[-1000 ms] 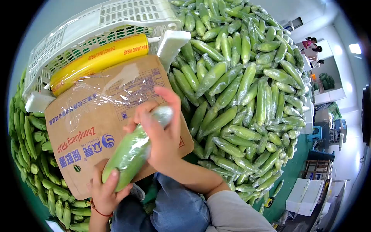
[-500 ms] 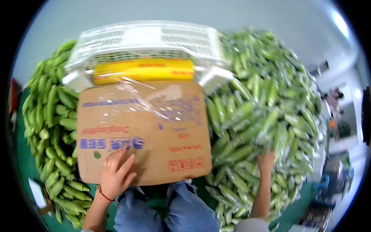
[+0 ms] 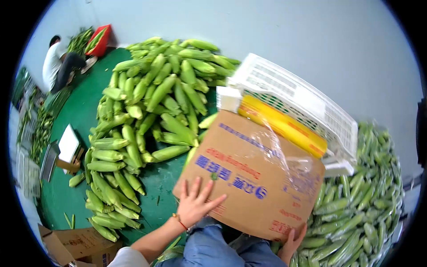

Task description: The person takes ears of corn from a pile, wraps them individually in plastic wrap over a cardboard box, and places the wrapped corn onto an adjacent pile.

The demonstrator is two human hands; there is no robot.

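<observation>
My left hand (image 3: 198, 207) lies with fingers spread on the near left part of a printed cardboard carton (image 3: 249, 167). At the carton's near right edge is my right hand (image 3: 291, 244), fingers extended and touching the cardboard; I see nothing in it. A yellow roll of plastic film (image 3: 282, 125) sits along the far side, and a loose stretch of clear film (image 3: 275, 150) runs from it over the carton. Behind the roll stands a white plastic crate (image 3: 300, 91). Unwrapped corn cobs (image 3: 162, 91) in green husks are heaped to the left; film-wrapped cobs (image 3: 351, 222) are piled to the right.
A scale (image 3: 69, 144) stands on the green floor (image 3: 106, 84) at the left. An open cardboard box (image 3: 80, 242) is at the lower left. Farther off, a person (image 3: 55, 64) crouches near a red basket (image 3: 101, 42) of corn. A wall rises behind the crate.
The view has swung left, showing more of the unwrapped heap. My right hand has gone from the wrapped cobs to the carton's edge. My left hand stays on the carton, fingers wider apart.
</observation>
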